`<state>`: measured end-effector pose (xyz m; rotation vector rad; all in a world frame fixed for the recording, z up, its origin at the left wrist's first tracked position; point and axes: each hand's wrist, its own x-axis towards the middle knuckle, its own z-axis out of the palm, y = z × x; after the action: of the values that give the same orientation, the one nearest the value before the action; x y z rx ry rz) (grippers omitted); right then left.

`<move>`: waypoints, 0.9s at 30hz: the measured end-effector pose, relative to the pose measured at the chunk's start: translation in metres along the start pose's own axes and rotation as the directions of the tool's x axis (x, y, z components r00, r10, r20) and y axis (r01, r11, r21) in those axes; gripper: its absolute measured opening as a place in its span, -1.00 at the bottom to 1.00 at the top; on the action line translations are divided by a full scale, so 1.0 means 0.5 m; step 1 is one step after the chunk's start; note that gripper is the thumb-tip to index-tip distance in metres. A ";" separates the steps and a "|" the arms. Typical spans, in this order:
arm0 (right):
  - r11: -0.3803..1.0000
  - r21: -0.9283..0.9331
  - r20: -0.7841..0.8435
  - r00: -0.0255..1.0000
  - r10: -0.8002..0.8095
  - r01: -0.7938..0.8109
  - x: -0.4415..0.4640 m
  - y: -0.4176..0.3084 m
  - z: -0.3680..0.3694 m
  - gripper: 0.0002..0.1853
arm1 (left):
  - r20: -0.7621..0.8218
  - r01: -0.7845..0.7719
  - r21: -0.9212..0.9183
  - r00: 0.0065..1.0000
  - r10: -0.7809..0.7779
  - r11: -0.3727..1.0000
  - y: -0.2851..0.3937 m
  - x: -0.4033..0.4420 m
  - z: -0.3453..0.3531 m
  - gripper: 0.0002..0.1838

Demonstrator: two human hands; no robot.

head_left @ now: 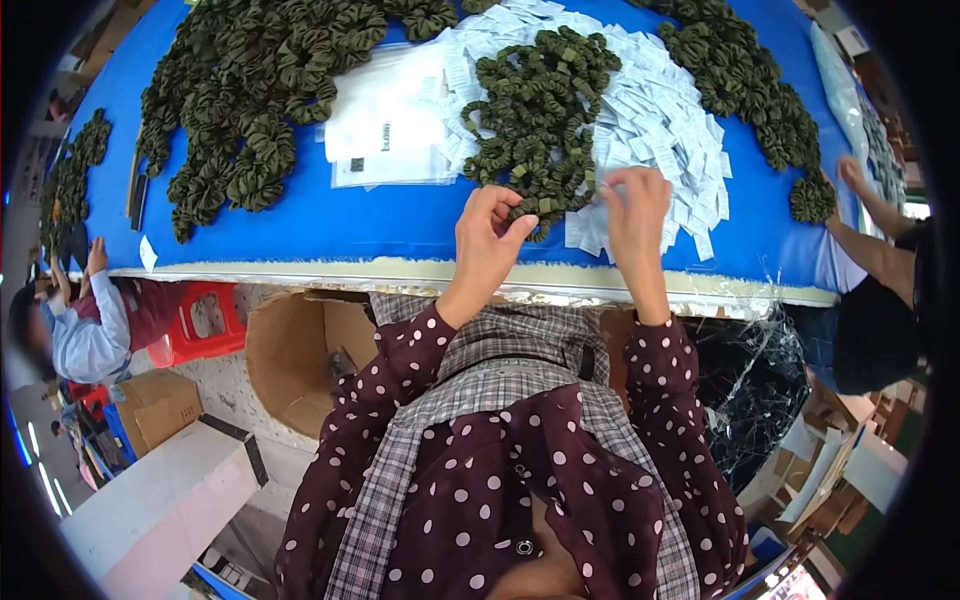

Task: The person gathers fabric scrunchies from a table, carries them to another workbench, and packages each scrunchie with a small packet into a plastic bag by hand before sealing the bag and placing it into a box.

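Note:
A pile of small dark green scrunchies [535, 105] lies in front of me on the blue table. My left hand [486, 242] is at its near edge, thumb and fingers closed on a scrunchie [538, 207]. Just right of the pile is my right hand [641, 218], its fingers bent and drawn together over white paper labels [675, 140]. Its fingertips are slightly blurred, and what they hold, if anything, I cannot make out. The labels spread in a heap around and behind the green pile.
Clear plastic bags [388, 125] lie left of the labels. Larger heaps of green scrunchies [250, 90] cover the table's left, with more scrunchies [750, 90] at right. A co-worker's arm [875, 240] reaches in at right; another person [95, 320] sits at left. A cardboard box [285, 350] stands below the edge.

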<state>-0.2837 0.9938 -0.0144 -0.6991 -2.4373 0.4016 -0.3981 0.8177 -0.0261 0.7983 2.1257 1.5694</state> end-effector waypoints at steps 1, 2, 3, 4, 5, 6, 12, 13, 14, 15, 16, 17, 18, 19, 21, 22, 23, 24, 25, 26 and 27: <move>0.997 0.082 -0.020 1.000 0.014 -0.012 0.006 -0.016 -0.013 -0.84 | -0.010 0.038 -0.106 0.999 -0.039 0.994 0.001 0.003 -0.007 -0.70; 0.986 0.166 -0.036 0.999 0.029 -0.023 0.012 -0.033 -0.028 -0.85 | -0.018 0.073 -0.210 0.997 -0.079 0.975 0.001 0.007 -0.015 -0.71; 0.968 0.250 -0.047 0.998 0.046 -0.033 0.014 -0.052 -0.041 -0.85 | -0.023 0.107 -0.312 0.992 -0.120 0.944 0.001 0.007 -0.022 -0.72; 0.941 0.335 -0.056 0.996 0.066 -0.043 0.013 -0.070 -0.049 -0.86 | -0.024 0.136 -0.409 0.987 -0.160 0.902 0.000 0.006 -0.031 -0.74; 0.936 0.351 -0.052 0.997 0.056 -0.034 0.011 -0.088 -0.052 -0.86 | -0.061 0.106 -0.395 0.988 -0.141 0.913 -0.001 0.005 -0.032 -0.74; 0.885 0.460 0.056 0.997 0.053 -0.073 0.013 -0.107 -0.053 -0.87 | -0.104 0.072 -0.378 0.987 -0.120 0.923 -0.001 0.006 -0.028 -0.74; 0.608 0.726 0.472 0.876 -0.099 -0.322 0.031 -0.192 0.009 -0.92 | -0.164 -0.107 -0.260 0.984 0.065 0.960 -0.014 -0.007 -0.080 -0.77; 0.593 0.714 0.523 0.847 -0.097 -0.372 0.032 -0.194 0.022 -0.94 | -0.143 -0.106 -0.234 0.987 0.073 0.967 -0.013 -0.009 -0.092 -0.76; 0.580 0.696 0.573 0.814 -0.093 -0.424 0.033 -0.198 0.035 -0.95 | -0.118 -0.102 -0.209 0.990 0.079 0.973 -0.014 -0.008 -0.103 -0.76; 0.579 0.700 0.575 0.811 -0.109 -0.419 0.036 -0.205 0.048 -0.95 | -0.100 -0.145 -0.153 0.986 0.131 0.978 -0.019 0.001 -0.127 -0.74; 0.538 0.723 0.562 0.822 -0.092 -0.435 0.037 -0.214 0.061 -0.95 | -0.075 -0.189 -0.099 0.981 0.182 0.977 -0.020 0.017 -0.165 -0.73; 0.494 0.742 0.551 0.831 -0.068 -0.452 0.036 -0.224 0.073 -0.93 | -0.133 -0.150 0.055 0.979 0.156 0.987 -0.021 0.037 -0.209 -0.66; 0.451 0.759 0.542 0.839 -0.039 -0.469 0.033 -0.233 0.082 -0.92 | -0.304 -0.211 0.330 0.899 0.315 0.920 -0.048 0.069 -0.257 -0.61; 0.410 0.774 0.533 0.846 -0.008 -0.483 0.031 -0.237 0.089 -0.90 | -0.407 -0.198 0.583 0.768 0.495 0.788 -0.076 0.110 -0.304 -0.53; 0.495 0.742 0.539 0.842 -0.037 -0.453 0.028 -0.242 0.098 -0.87 | -0.590 0.264 0.772 0.636 0.497 0.578 -0.103 0.192 -0.394 -0.36; 0.571 0.707 0.546 0.835 -0.067 -0.416 0.027 -0.244 0.102 -0.84 | -0.641 0.373 0.749 0.619 0.454 0.548 -0.136 0.234 -0.445 -0.25; 0.643 0.669 0.554 0.827 -0.098 -0.372 0.027 -0.246 0.104 -0.80 | -0.630 0.432 0.747 0.701 0.333 0.505 -0.161 0.259 -0.494 -0.28; 0.709 0.628 0.563 0.817 -0.128 -0.321 0.030 -0.248 0.106 -0.77 | -0.613 0.481 0.749 0.763 0.204 0.455 -0.153 0.270 -0.517 -0.31; 0.714 0.623 0.562 0.818 -0.124 -0.320 0.034 -0.248 0.105 -0.77 | -0.613 0.478 0.747 0.764 0.202 0.462 -0.150 0.270 -0.514 -0.31; 0.674 0.638 0.573 0.814 -0.093 -0.372 0.039 -0.247 0.103 -0.75 | -0.614 0.374 0.676 0.762 0.205 0.635 -0.148 0.265 -0.510 -0.38; 0.629 0.653 0.584 0.810 -0.061 -0.423 0.044 -0.247 0.102 -0.74 | -0.613 0.249 0.576 0.762 0.210 0.778 -0.120 0.253 -0.503 -0.44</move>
<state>-0.3778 0.8988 0.0067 -0.4747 -2.3144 1.8460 -0.6601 0.7008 -0.0027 0.3968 3.2764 1.1923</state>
